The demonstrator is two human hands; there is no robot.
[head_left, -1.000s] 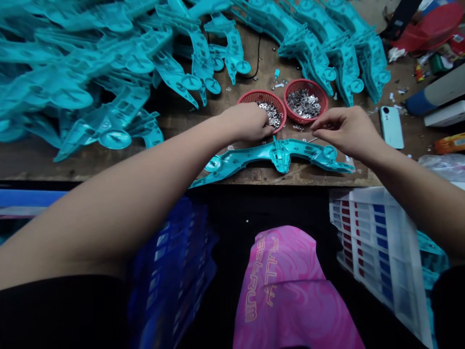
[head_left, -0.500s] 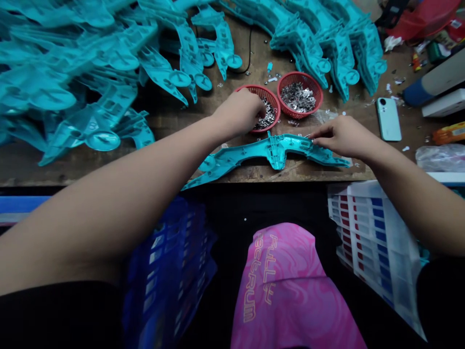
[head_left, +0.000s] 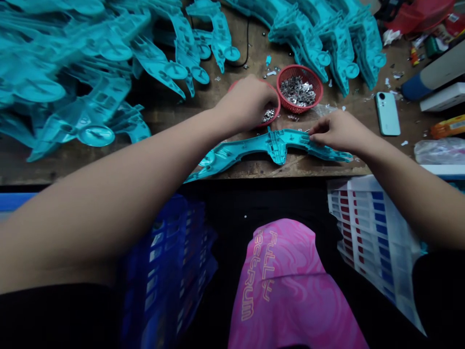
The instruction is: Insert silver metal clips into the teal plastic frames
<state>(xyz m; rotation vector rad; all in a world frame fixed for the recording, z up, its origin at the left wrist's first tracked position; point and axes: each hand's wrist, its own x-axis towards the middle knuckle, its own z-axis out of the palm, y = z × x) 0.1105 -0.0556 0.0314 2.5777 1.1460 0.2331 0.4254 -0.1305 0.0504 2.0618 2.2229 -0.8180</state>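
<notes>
Fingers (head_left: pixel 315 132) of the right hand (head_left: pixel 336 131) pinch shut on the teal part (head_left: pixel 269 145); the left hand (head_left: pixel 250 102) curls into the red basket (head_left: pixel 278 105), grip hidden.

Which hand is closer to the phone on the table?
The right hand. It rests on the teal plastic part, just left of the phone, apart from it. The left hand is farther off, over a red basket of metal bits.

Wooden bench (head_left: pixel 174 109) bears teal parts (head_left: pixel 109 48), red baskets (head_left: pixel 300 68), phone (head_left: pixel 387 113).
</notes>
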